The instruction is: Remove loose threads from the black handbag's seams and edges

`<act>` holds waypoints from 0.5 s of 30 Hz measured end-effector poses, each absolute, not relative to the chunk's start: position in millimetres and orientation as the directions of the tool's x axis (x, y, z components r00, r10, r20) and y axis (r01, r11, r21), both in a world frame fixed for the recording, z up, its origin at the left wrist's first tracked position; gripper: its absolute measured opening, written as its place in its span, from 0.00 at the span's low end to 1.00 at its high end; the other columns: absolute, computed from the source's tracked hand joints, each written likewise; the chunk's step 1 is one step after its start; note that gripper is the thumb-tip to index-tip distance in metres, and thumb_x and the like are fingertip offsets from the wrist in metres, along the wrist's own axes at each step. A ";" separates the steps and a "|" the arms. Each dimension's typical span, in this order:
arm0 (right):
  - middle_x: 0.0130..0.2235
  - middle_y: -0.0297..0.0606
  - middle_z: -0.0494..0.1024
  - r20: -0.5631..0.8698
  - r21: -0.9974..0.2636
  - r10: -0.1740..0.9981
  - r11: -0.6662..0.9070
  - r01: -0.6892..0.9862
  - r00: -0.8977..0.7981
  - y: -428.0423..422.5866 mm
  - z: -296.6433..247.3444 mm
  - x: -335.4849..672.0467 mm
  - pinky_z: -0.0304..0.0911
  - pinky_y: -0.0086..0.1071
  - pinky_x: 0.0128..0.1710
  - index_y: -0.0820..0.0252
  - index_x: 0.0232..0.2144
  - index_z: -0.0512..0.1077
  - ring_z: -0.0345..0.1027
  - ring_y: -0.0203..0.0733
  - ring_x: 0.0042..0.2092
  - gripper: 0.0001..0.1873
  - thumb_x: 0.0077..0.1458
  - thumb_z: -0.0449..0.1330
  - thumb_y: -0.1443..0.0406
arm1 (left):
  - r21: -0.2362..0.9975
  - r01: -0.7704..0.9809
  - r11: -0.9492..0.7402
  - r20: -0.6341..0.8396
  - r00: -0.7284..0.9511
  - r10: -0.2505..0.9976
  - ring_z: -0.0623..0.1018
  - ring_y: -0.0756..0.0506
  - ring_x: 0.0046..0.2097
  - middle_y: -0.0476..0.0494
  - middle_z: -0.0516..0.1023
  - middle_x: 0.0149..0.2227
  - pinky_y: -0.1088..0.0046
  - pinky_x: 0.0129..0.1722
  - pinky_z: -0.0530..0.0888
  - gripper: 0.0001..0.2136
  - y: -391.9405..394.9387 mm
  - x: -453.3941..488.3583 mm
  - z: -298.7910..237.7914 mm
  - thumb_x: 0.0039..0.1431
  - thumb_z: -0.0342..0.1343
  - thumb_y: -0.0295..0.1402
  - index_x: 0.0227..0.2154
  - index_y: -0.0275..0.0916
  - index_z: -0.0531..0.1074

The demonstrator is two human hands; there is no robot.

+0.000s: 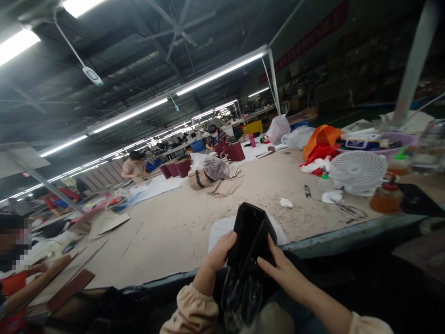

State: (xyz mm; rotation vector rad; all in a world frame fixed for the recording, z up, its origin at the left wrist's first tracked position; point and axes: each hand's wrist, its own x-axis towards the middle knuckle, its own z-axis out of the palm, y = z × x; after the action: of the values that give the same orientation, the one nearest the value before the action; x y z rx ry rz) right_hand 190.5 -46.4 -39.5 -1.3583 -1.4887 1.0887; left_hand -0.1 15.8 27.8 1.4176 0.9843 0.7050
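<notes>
Between my two hands is a black bag (252, 227), tilted over the near edge of the table with its mouth facing up. My left hand (219, 253) grips its left side, fingers hidden behind or inside the wall. On the other side my right hand (278, 264) pinches the right wall, thumb near a small gold-coloured fitting. Black glossy straps or folds (243, 292) hang below the bag over my lap. Beneath the bag, a white sheet (217, 229) lies on the table.
On the beige table (163, 246) at right are a white fan (358, 169), scissors (349, 212), small snips (307, 191) and a jar of amber liquid (385, 197). Stacked brown pieces (201, 179) lie ahead. A co-worker's arm (38, 283) reaches in at left; others work farther back.
</notes>
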 end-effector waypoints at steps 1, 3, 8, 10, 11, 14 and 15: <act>0.60 0.47 0.58 0.004 -0.960 0.996 0.030 0.278 -0.094 -43.4 -35.8 186.8 0.52 0.44 0.57 0.55 0.64 0.31 0.56 0.48 0.58 0.46 0.53 0.51 0.48 | 0.987 0.154 0.036 -0.104 0.457 0.884 0.73 0.40 0.47 0.40 0.76 0.44 0.64 0.50 0.68 0.26 15.2 -5.8 28.4 0.54 0.52 0.49 0.48 0.35 0.69; 0.60 0.47 0.57 -0.003 -0.958 0.988 0.040 0.283 -0.152 -38.3 -29.0 178.4 0.54 0.43 0.56 0.54 0.64 0.27 0.60 0.47 0.55 0.48 0.53 0.52 0.49 | 0.973 0.230 0.003 -0.103 0.425 0.899 0.73 0.40 0.46 0.41 0.76 0.44 0.64 0.49 0.69 0.23 14.1 -16.2 27.3 0.53 0.55 0.45 0.48 0.35 0.69; 0.65 0.47 0.42 0.081 -0.854 0.962 0.201 0.480 -0.259 -40.0 -22.3 159.2 0.52 0.43 0.56 0.53 0.64 0.30 0.49 0.50 0.61 0.51 0.48 0.57 0.53 | 0.924 0.382 0.010 -0.131 0.291 0.948 0.74 0.41 0.43 0.39 0.76 0.41 0.65 0.44 0.70 0.19 14.1 -30.4 18.3 0.54 0.52 0.43 0.41 0.32 0.72; 0.66 0.45 0.35 0.099 -0.766 0.954 0.253 0.591 -0.281 -47.4 -26.3 151.3 0.48 0.45 0.58 0.52 0.64 0.32 0.39 0.52 0.64 0.53 0.44 0.60 0.55 | 0.913 0.407 0.029 -0.126 0.212 0.969 0.74 0.41 0.41 0.39 0.77 0.39 0.65 0.42 0.71 0.17 15.1 -30.4 15.6 0.54 0.51 0.41 0.39 0.32 0.72; 0.66 0.43 0.32 0.115 -0.715 0.950 0.283 0.639 -0.291 -51.9 -29.5 146.7 0.44 0.47 0.59 0.51 0.64 0.33 0.35 0.53 0.65 0.55 0.42 0.61 0.56 | 0.909 0.415 0.043 -0.126 0.174 0.977 0.74 0.41 0.40 0.39 0.77 0.38 0.65 0.41 0.71 0.17 15.7 -29.6 14.7 0.55 0.50 0.41 0.38 0.31 0.73; 0.66 0.42 0.28 0.191 -0.591 0.945 0.328 0.737 -0.267 -63.8 -41.1 131.9 0.37 0.53 0.60 0.49 0.64 0.30 0.30 0.56 0.65 0.58 0.38 0.63 0.61 | 0.907 0.415 0.067 -0.126 0.116 0.985 0.75 0.42 0.38 0.38 0.77 0.37 0.66 0.39 0.71 0.17 18.5 -25.1 13.3 0.55 0.48 0.41 0.36 0.31 0.73; 0.66 0.43 0.27 0.222 -0.571 0.945 0.326 0.754 -0.240 -66.1 -44.5 127.4 0.38 0.53 0.59 0.50 0.63 0.28 0.30 0.56 0.65 0.58 0.39 0.62 0.63 | 0.909 0.410 0.071 -0.130 0.118 0.985 0.75 0.42 0.38 0.39 0.77 0.37 0.66 0.39 0.71 0.18 19.5 -23.3 13.5 0.54 0.49 0.42 0.36 0.32 0.73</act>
State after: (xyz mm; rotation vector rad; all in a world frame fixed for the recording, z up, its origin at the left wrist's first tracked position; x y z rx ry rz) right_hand 127.4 -66.1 -44.5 -1.4895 -2.0669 0.4743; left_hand -23.3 19.5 13.5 1.4883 1.4387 0.7990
